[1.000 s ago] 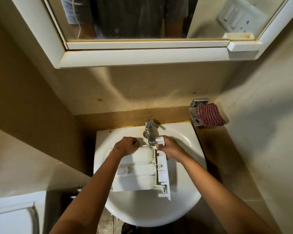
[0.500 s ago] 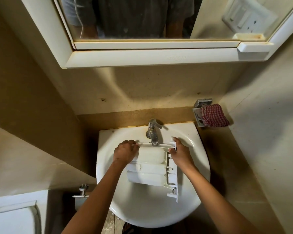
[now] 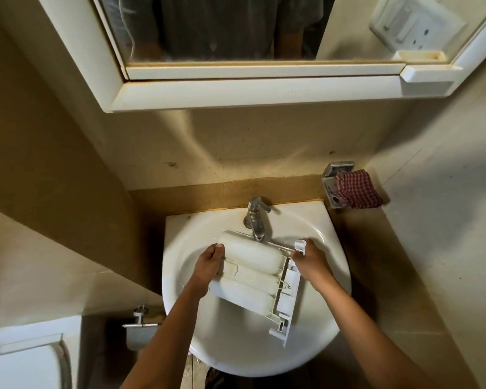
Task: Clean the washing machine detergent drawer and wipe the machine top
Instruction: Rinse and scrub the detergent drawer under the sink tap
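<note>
From the head camera, the mirror cabinet (image 3: 250,91) is getting cut off at the top edge, so the person's reflection is showing only as a torso, and both forearms are running out of the bottom of the frame. The fingertips of the left hand (image 3: 208,262) are disappearing under the detergent drawer (image 3: 250,276), curling round the end away from its front panel. The right hand (image 3: 310,262) is gripping the far end of that panel with bent fingers. Whether water is running is hard to make out. The drawer is being held underside-up and tilted over the bowl of the white washbasin (image 3: 180,304), its far edge lying just under the spout of the tap (image 3: 255,223). It is showing three rounded white compartment bottoms, dull and stained. A red checked cloth (image 3: 358,192) is lying on a holder to the right of the basin.
</note>
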Demonstrator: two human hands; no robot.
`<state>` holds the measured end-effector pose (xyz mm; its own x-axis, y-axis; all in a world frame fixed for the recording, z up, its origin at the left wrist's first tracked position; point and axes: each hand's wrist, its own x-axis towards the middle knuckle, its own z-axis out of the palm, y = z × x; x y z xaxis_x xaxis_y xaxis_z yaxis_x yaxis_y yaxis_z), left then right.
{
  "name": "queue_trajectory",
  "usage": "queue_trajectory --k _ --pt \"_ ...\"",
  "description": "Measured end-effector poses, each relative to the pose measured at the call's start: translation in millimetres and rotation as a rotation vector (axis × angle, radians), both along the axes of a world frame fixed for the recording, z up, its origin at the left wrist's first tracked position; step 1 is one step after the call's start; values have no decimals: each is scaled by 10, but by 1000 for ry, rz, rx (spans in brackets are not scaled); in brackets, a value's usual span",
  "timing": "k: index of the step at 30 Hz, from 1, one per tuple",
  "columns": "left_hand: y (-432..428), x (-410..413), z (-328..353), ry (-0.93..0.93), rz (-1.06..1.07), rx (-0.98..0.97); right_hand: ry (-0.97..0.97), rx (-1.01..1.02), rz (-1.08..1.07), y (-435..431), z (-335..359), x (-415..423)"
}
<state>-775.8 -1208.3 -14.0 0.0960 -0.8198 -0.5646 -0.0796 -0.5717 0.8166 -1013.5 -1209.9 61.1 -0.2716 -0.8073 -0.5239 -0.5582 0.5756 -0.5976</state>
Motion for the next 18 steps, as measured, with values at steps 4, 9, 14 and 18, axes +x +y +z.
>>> queue_trajectory --k 4,9,14,18 --pt "-22 -25 70 2 -1 -20 -73 87 -101 1 -11 1" --pt "-102 23 130 -87 -39 -10 -208 121 -212 76 -22 5" --pt "-21 33 139 -210 -29 -42 -379 142 -294 174 -50 23" --pt "46 28 170 -231 10 -41 -430 112 -343 214 -45 33"
